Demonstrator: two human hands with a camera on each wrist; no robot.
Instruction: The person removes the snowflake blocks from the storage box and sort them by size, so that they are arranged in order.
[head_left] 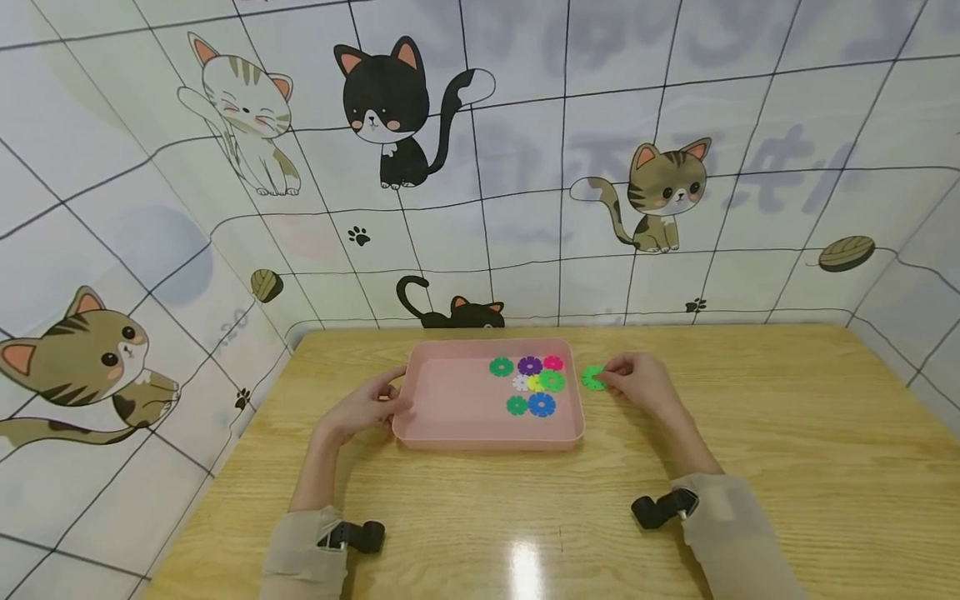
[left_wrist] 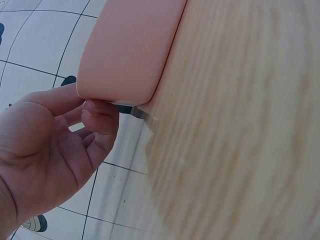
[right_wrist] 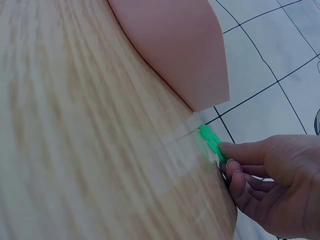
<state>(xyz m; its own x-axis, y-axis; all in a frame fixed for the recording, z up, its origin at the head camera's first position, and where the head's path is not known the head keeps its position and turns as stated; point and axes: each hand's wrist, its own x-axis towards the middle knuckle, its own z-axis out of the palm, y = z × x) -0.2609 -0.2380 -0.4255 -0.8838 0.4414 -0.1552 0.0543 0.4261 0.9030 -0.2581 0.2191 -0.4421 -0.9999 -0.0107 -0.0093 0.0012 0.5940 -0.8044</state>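
A pink rectangular tray (head_left: 450, 408) lies on the wooden table. My left hand (head_left: 363, 408) grips its left end, the thumb at the rim and the fingers curled against the outer wall (left_wrist: 122, 65). Just past the tray's right wall, my right hand (head_left: 643, 385) pinches a bright green notched plastic disc (head_left: 591, 378) between thumb and fingers. That disc (right_wrist: 210, 139) is tilted close over the table in the right wrist view. Several similar discs lie flat in the tray's right half, among them a purple one (head_left: 529, 366), a blue one (head_left: 542, 405) and a pink one (head_left: 552, 363).
The wooden table (head_left: 480, 500) reaches back to a wall covering (head_left: 517, 250) printed with cartoon cats and grid lines. Each beige sleeve carries a small black camera, one on the left wrist (head_left: 363, 537) and one on the right (head_left: 660, 509).
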